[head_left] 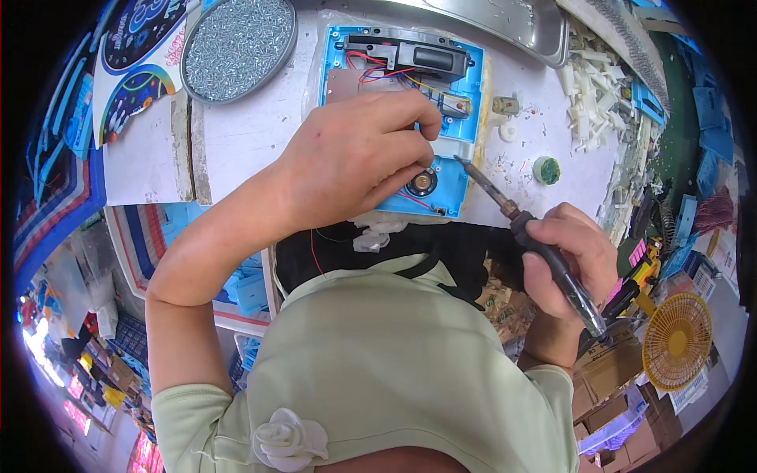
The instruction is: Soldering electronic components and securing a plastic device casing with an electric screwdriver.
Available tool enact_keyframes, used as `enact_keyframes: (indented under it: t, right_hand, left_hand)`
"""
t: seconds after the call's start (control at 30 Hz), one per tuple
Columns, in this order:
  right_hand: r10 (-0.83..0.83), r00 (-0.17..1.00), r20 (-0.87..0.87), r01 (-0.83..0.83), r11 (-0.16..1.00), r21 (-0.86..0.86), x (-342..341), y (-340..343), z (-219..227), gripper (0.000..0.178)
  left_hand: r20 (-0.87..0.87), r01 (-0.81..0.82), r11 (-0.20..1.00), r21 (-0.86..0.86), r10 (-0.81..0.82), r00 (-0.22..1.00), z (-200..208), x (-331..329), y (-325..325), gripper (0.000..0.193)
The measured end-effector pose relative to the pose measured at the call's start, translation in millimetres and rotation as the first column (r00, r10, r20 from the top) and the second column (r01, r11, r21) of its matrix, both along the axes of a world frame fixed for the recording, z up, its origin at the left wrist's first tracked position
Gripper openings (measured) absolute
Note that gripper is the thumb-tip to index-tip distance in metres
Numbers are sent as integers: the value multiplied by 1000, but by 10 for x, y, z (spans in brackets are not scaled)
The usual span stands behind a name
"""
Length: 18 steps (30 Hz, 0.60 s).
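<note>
A blue plastic housing lies open on the white worktable in front of me. Inside it sit a black mechanism, a brown board, a small round speaker and red, blue and yellow wires. My left hand reaches over the housing with its fingers curled in a pinch; what they hold, if anything, is hidden. In my right hand is a soldering iron, gripped by its dark handle. Its tip points left at the housing's right part, close to the left fingertips; contact cannot be made out.
A round dish of small metal screws stands at the far left. Beyond the housing is a metal tray. White plastic pieces are heaped at the right, with a small green-filled pot nearer. A yellow fan stands lower right.
</note>
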State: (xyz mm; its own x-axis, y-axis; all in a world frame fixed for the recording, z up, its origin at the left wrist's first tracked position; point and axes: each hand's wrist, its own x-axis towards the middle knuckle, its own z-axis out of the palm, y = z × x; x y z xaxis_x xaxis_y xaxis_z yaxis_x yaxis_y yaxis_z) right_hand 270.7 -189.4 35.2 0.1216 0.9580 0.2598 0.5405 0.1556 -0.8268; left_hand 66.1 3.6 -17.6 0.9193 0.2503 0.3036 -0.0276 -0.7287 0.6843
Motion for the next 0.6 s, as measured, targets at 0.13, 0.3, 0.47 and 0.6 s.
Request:
enact_keyframes:
  t: [0.13,0.3,0.47,0.6]
  right_hand:
    - [59,998,12,-59,998,-34,-18,19,-18,29]
    - [86,996,16,-86,996,-23,-45,34,-81,30]
    - [93,995,24,-92,995,-25,-65,53,-96,30]
    - [90,995,38,-88,995,-45,-73,70,-84,30]
  left_hand:
    - [-6,-4,1000,25,4,1000,-12,3,-11,23]
    - [-16,-8,999,37,8,1000,-36,2,-18,23]
    - [1,-6,999,33,6,1000,-39,5,-17,23]
    - [11,-8,999,33,7,1000,-43,11,-17,23]
